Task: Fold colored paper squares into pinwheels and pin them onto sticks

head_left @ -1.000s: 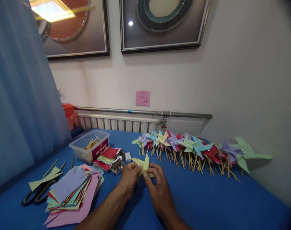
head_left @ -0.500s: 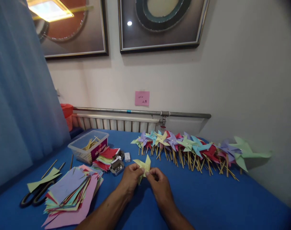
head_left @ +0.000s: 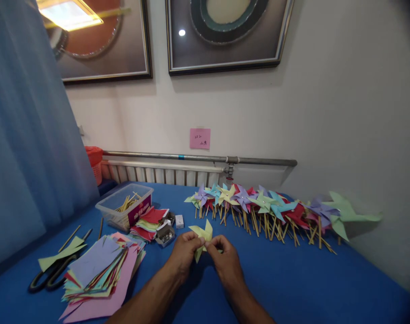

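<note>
Between my hands is a pale yellow paper pinwheel (head_left: 205, 231), its folded blades pointing up and outward. My left hand (head_left: 185, 252) pinches its left side, with the thumb near the centre. From the right, my right hand (head_left: 224, 257) grips the paper with thumb and curled fingers. The thumbs almost meet at the middle of the pinwheel and hide its centre. Just beyond my left hand lie an open small box of metal pins (head_left: 165, 236) and a small white box (head_left: 179, 221).
Finished pinwheels on sticks (head_left: 262, 202) lie in a row at the back right. To the left are a clear plastic box (head_left: 106, 216) of sticks, a stack of coloured paper (head_left: 96, 265), red and yellow paper pieces (head_left: 152, 220) and black-handled scissors (head_left: 54, 279). A radiator (head_left: 164, 174) runs behind.
Both hands stay in nearly the same place. The pinwheel has shifted very slightly between the fingers, and its lower blade shows a little more.
</note>
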A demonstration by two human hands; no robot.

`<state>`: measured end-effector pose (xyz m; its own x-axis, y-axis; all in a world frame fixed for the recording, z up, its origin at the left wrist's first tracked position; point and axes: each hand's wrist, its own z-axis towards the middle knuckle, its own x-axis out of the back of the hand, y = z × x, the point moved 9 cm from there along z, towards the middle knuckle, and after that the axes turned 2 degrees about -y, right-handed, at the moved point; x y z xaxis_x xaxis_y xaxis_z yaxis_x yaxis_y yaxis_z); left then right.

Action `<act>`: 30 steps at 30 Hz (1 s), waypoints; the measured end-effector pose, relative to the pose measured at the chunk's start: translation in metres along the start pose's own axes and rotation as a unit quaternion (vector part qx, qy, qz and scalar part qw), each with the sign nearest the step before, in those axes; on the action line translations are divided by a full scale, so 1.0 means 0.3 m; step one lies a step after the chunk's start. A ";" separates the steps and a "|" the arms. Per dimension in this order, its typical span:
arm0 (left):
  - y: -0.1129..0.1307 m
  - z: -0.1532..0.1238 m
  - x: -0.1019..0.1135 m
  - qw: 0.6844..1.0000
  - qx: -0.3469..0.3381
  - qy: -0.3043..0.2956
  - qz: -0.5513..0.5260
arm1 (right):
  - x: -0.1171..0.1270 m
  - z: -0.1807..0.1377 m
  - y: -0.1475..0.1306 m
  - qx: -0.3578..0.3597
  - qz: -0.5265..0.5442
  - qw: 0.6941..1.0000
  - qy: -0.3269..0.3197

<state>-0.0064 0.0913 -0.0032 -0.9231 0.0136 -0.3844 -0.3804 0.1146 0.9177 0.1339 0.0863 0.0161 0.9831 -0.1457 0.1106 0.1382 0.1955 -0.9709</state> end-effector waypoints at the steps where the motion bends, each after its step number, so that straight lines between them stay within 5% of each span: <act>1: 0.000 0.000 0.002 1.000 0.001 0.002 -0.001 | 0.002 0.001 0.003 -0.005 0.012 1.000 0.007; 9: 0.006 -0.009 -0.017 1.000 0.010 -0.019 -0.021 | -0.046 0.008 0.044 -0.064 0.184 0.979 -0.061; 30: 0.005 0.014 -0.007 0.991 -0.014 -0.048 0.121 | -0.048 0.044 0.152 -0.074 0.131 0.987 -0.064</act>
<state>-0.0047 0.0956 -0.0015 -0.9783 0.1322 -0.1597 -0.1517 0.0690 0.9860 0.1275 0.1101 -0.0269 0.9912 0.0161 -0.1310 -0.1318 0.0654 -0.9891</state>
